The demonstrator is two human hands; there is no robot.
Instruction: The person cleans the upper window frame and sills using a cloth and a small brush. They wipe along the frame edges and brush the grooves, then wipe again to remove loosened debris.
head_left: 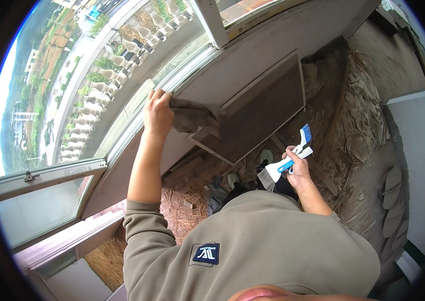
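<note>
Brown rag (pixel 197 118) could, I'd say, snag on the window frame (pixel 187 68) if dragged along its edge; the blue-bristled brush (pixel 306 134) and grey-bristled brush (pixel 271 174) might slip, being bundled in one grip. The rag hangs from the left hand (pixel 158 113), seemingly clamped on its upper end; the right hand (pixel 298 170), well apart, is closed around both brushes.

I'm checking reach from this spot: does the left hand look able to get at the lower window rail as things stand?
Probably yes: the left hand is right at the lower window rail, with nothing visible blocking it, though the dark cloth it grips leaves its fingers less free.
</note>
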